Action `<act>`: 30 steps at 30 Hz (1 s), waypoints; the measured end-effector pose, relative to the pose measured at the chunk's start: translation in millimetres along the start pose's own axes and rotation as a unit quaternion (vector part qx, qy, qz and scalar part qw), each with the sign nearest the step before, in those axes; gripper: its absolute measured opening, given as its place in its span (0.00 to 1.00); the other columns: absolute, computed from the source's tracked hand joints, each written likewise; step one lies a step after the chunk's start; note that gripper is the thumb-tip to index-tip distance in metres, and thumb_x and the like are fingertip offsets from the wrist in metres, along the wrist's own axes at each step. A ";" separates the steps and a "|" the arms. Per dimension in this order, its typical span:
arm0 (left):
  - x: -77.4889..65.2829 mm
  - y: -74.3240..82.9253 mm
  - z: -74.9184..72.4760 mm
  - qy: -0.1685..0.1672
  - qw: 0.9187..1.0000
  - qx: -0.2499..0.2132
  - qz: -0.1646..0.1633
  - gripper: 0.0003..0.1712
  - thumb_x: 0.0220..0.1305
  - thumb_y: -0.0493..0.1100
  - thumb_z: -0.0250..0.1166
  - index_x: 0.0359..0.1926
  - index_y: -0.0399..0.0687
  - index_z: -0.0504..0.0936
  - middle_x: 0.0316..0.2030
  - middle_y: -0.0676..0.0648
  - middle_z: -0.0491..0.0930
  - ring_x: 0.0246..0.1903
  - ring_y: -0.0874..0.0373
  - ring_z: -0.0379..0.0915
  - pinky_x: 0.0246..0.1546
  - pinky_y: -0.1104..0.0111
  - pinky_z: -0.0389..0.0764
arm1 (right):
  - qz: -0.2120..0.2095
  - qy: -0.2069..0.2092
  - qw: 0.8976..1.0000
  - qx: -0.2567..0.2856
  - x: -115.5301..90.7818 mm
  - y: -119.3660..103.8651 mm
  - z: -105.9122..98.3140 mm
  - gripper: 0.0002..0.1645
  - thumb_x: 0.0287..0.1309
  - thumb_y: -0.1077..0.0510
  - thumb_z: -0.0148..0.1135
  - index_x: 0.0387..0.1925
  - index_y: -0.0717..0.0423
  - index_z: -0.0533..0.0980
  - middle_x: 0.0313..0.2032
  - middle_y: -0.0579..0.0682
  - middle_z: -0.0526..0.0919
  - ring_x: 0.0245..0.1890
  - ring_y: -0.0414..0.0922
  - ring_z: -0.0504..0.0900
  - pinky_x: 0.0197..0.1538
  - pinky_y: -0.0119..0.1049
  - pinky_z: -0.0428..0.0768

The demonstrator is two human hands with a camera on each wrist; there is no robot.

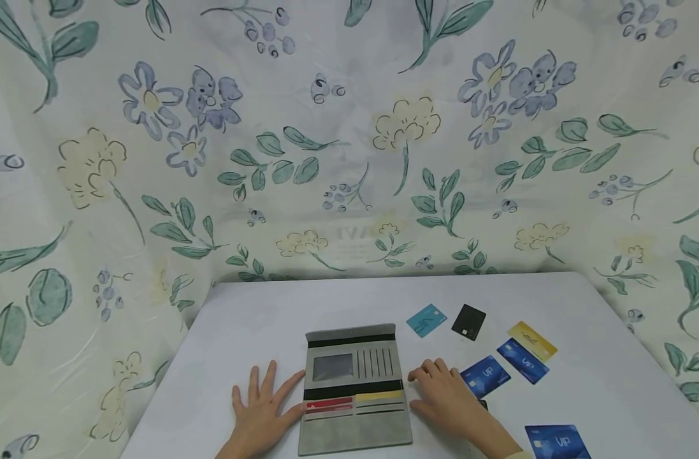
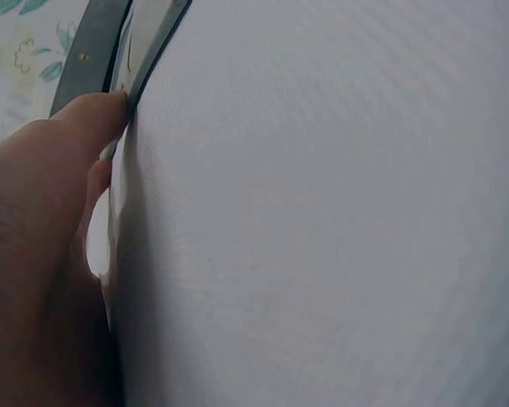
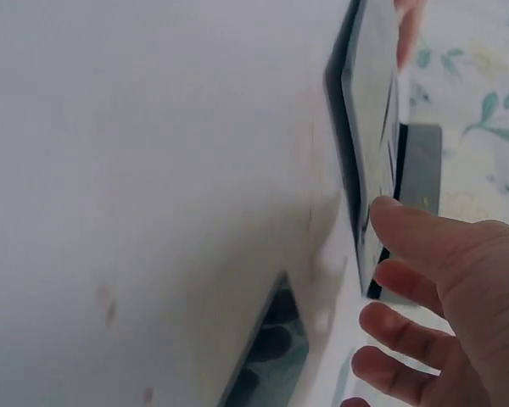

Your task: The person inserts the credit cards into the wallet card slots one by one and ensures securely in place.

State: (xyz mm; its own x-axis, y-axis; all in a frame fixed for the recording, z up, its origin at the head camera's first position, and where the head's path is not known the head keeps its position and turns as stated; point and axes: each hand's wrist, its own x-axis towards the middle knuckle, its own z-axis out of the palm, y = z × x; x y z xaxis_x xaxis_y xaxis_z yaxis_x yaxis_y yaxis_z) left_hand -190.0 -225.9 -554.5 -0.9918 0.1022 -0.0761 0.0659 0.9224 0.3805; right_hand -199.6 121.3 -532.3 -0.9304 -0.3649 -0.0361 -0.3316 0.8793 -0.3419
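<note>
A grey bifold wallet [image 1: 355, 437] lies unfolded on the white table, with a clear window in its upper half. In its lower slots sit a red card [image 1: 329, 404] and a yellow card [image 1: 378, 396]. My left hand [image 1: 262, 411] lies with fingers spread, its thumb and forefinger at the wallet's left edge. By the right edge is my right hand [image 1: 443, 395], fingers loosely bent and holding nothing. The right wrist view has that thumb [image 3: 399, 222] against the wallet's edge [image 3: 353, 127].
Right of the wallet lie a teal card [image 1: 426, 320], a black card [image 1: 469, 322], a yellow card [image 1: 533, 341] and several blue VIP cards [image 1: 558, 442]. A dark card [image 1: 483, 405] is partly hidden by my right arm. A floral curtain [image 1: 349, 210] hangs behind the table [image 1: 252, 319].
</note>
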 end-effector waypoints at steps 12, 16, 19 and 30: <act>0.5 0.9 -0.5 -0.006 1.000 0.006 -0.009 0.41 0.60 0.70 0.61 0.69 0.58 0.69 0.74 0.27 0.45 0.72 0.23 0.27 0.60 0.27 0.22 | 0.051 0.075 0.996 -0.010 -15.9 59.8 -26.5 0.22 0.53 0.51 0.74 0.48 0.50 0.77 0.44 0.48 0.75 0.48 0.50 0.70 0.50 0.57 0.73; 1.6 -0.9 2.0 -0.006 1.000 0.006 -0.008 0.41 0.60 0.70 0.61 0.69 0.58 0.69 0.74 0.28 0.44 0.72 0.24 0.27 0.60 0.27 0.22 | 0.075 0.081 0.994 -0.011 -20.2 80.3 -33.3 0.23 0.54 0.52 0.73 0.50 0.51 0.76 0.46 0.50 0.75 0.49 0.52 0.70 0.49 0.61 0.71; 1.6 -1.2 3.0 -0.006 1.000 0.006 -0.009 0.42 0.59 0.71 0.61 0.69 0.58 0.69 0.75 0.28 0.44 0.72 0.24 0.27 0.60 0.27 0.22 | 0.085 0.093 0.992 -0.014 -23.3 94.1 -38.2 0.23 0.55 0.53 0.72 0.51 0.53 0.76 0.48 0.53 0.74 0.49 0.55 0.70 0.48 0.62 0.71; 0.7 1.5 0.3 -0.011 1.000 0.003 -0.011 0.41 0.60 0.70 0.60 0.69 0.59 0.69 0.75 0.28 0.44 0.72 0.24 0.27 0.60 0.27 0.22 | 0.115 0.155 0.980 -0.041 -30.6 134.9 -50.9 0.31 0.54 0.54 0.73 0.55 0.66 0.73 0.52 0.68 0.74 0.53 0.67 0.70 0.47 0.69 0.68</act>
State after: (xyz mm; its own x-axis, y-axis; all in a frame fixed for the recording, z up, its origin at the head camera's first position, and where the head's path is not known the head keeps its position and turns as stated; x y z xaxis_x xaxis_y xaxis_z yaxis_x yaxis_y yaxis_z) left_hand -190.6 -224.4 -554.2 -0.9905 0.0895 -0.1046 0.0442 0.9265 0.3738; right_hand -223.8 266.8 -529.5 -0.9807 -0.0543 0.1880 -0.1067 0.9537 -0.2812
